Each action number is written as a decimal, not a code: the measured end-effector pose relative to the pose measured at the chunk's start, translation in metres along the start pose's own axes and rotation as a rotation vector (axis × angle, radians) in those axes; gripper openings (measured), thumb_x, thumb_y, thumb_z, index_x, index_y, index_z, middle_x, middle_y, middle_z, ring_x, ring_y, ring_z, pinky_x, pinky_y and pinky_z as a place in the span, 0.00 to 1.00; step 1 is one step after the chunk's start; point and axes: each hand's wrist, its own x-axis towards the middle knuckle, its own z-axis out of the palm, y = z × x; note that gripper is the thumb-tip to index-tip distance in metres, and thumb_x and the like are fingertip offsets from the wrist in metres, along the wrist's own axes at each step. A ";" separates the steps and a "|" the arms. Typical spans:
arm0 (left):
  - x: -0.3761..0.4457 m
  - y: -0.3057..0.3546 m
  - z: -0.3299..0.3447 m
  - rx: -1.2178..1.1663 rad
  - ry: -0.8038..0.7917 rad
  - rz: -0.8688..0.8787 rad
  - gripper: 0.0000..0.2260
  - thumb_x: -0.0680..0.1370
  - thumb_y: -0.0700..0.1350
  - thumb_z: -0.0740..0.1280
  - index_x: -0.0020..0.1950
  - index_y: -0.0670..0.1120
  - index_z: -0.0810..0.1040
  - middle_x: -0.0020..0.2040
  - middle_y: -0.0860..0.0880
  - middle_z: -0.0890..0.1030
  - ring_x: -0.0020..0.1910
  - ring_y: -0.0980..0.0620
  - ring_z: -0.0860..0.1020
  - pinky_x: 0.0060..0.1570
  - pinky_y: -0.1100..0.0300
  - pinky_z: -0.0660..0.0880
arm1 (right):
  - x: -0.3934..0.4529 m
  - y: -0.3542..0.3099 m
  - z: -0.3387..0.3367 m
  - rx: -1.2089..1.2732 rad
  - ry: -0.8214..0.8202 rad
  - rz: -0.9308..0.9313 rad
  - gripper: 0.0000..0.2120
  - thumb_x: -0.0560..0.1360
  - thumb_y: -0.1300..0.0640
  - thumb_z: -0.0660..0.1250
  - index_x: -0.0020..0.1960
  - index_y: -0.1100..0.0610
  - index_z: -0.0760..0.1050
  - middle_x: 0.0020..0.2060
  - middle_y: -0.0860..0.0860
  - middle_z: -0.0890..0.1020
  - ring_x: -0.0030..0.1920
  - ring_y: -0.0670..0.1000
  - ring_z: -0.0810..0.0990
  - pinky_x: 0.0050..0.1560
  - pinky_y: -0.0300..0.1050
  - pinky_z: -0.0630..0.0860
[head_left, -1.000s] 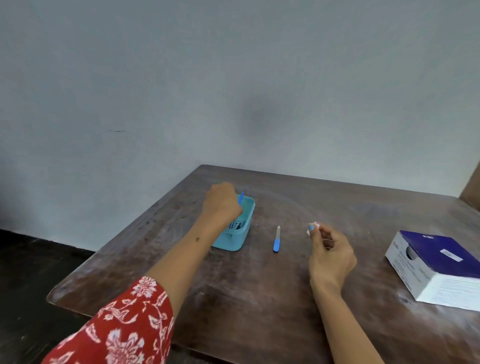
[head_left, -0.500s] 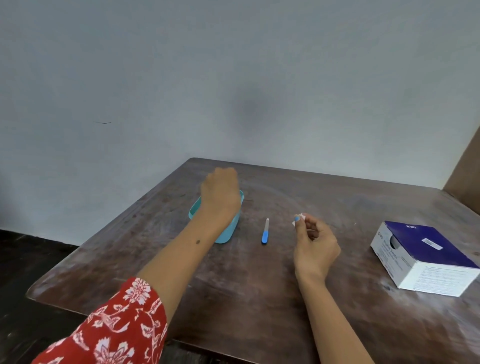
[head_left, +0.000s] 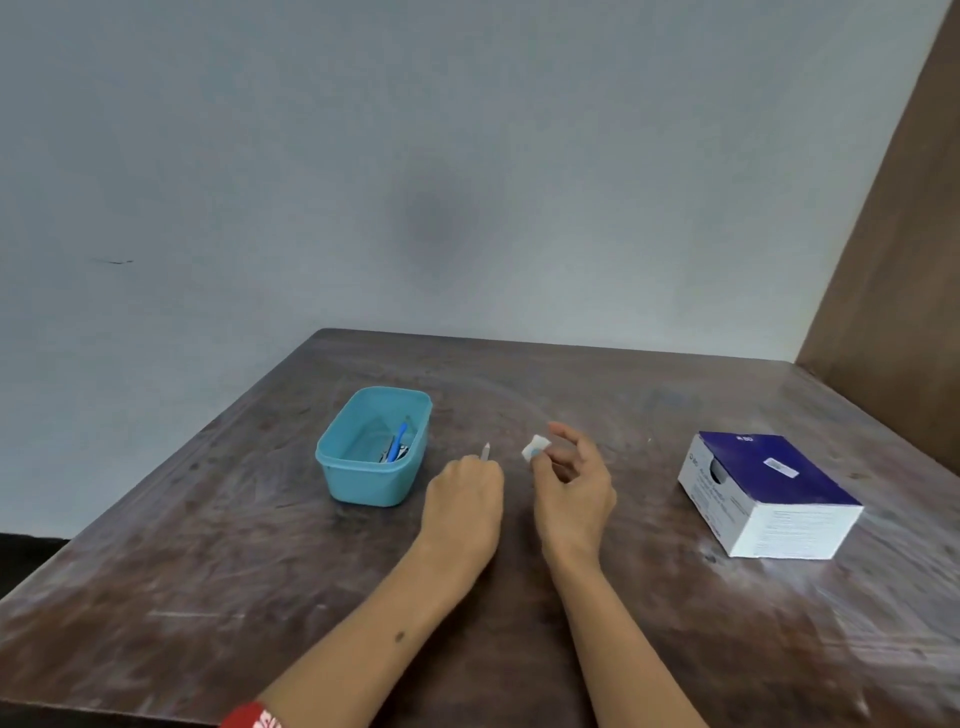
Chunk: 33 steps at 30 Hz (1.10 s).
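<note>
A teal plastic tub (head_left: 332, 457) stands on the brown table (head_left: 208, 597) and holds several small tools, one with a blue handle (head_left: 399, 441). To its right, my left hand (head_left: 462, 506) is curled over a thin pen-like tool whose pale tip (head_left: 486, 451) pokes out above the knuckles. The rest of that tool is hidden under the hand. My right hand (head_left: 571, 488) pinches a small white swab (head_left: 535, 448) between thumb and forefinger, a little above the table.
A white and dark-blue cardboard box (head_left: 769, 493) lies at the right of the table. A grey wall runs behind, and a brown wooden panel (head_left: 893, 260) rises at the far right. The table's left edge drops to a dark floor.
My left hand left the teal tub and moved right onto the pen-like tool that lay on the table. My right hand still pinches the swab.
</note>
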 end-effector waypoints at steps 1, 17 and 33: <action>0.001 -0.001 0.000 -0.016 0.006 -0.014 0.11 0.81 0.40 0.57 0.59 0.40 0.74 0.57 0.41 0.76 0.55 0.45 0.76 0.49 0.55 0.73 | 0.001 0.002 0.001 0.001 -0.010 0.000 0.15 0.71 0.65 0.66 0.51 0.46 0.78 0.38 0.45 0.83 0.41 0.43 0.82 0.46 0.41 0.78; 0.031 -0.010 0.026 -0.774 0.176 -0.159 0.11 0.73 0.38 0.67 0.54 0.44 0.81 0.47 0.48 0.83 0.47 0.55 0.79 0.50 0.62 0.77 | 0.024 0.003 0.013 0.041 0.147 0.146 0.06 0.68 0.60 0.72 0.37 0.49 0.79 0.31 0.48 0.82 0.35 0.47 0.80 0.49 0.51 0.79; 0.029 -0.013 0.027 -1.662 0.095 -0.309 0.12 0.73 0.28 0.65 0.53 0.39 0.80 0.43 0.46 0.84 0.40 0.56 0.83 0.39 0.67 0.79 | 0.006 0.000 0.016 -0.112 -0.038 -0.176 0.07 0.69 0.64 0.72 0.42 0.52 0.83 0.33 0.42 0.82 0.36 0.39 0.81 0.39 0.24 0.73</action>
